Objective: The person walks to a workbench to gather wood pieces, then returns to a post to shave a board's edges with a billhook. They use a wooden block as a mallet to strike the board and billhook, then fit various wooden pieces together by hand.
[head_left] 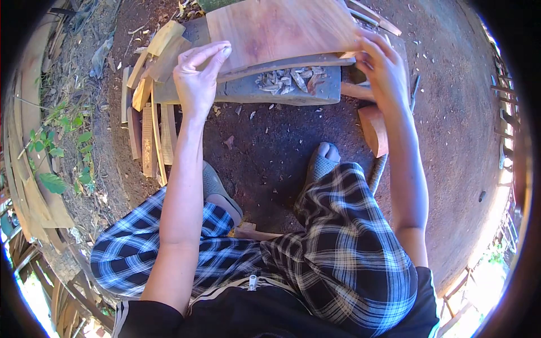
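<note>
A broad, flat wooden board [282, 28] rests over a grey block [248, 90] in front of me. My left hand [197, 73] is at the board's left edge, thumb and index finger pinched together, their tips overlapping the board; I cannot tell what is between them. My right hand [386, 67] is at the right end of the board, its fingers bent and slightly smeared by motion, fingertips right at the corner. Under the board's near edge runs a long strip of wood [270, 66]. Wood shavings [290, 80] lie on the block.
Several wood offcuts [147, 124] lean and lie left of the block. A reddish wooden piece [373, 129] stands on the right, near a stick [377, 172]. My sandalled feet [324, 160] are on the dirt ground. Green plants [53, 180] and planks [36, 191] line the far left.
</note>
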The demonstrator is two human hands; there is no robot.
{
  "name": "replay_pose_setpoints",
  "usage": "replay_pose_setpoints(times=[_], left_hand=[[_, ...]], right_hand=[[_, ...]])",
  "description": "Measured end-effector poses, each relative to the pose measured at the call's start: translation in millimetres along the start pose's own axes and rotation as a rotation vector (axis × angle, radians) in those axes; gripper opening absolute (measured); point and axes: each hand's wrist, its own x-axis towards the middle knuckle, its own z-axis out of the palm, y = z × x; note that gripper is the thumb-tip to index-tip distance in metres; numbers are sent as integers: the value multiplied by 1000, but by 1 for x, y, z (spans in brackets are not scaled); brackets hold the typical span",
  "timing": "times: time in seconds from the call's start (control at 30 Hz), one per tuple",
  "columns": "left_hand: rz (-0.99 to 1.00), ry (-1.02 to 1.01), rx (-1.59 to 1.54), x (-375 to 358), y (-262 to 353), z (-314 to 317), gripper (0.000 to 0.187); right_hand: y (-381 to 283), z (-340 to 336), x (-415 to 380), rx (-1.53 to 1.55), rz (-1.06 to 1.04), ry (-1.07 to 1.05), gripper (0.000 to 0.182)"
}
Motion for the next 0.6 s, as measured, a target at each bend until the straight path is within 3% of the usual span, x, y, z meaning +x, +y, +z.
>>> replay_pose_setpoints(times=[0.07,0.2,0.27,0.3,0.33,0.43,0.6], left_hand=[[-31,3,-3,-3,2,-3,14],[-40,14,85,-4,2,1,15],[-68,21,35,-5,4,2,15],[-62,24,39,-5,4,1,14],[-63,32,48,-5,6,2,14],[-63,66,52,-5,3,3,13],[-100,82,-67,-7,-3,5,12]], right_hand=[[2,-28,-10,-202,-13,217,24],[14,-95,-22,-193,-38,465,25],[21,-115,-29,-728,-155,570,31],[35,-139,-28,-944,-166,484,43],[40,-140,-32,-939,-171,473,43],[63,-131,-41,-1449,-90,343,67],[72,-118,-42,-1523,-135,410,67]])
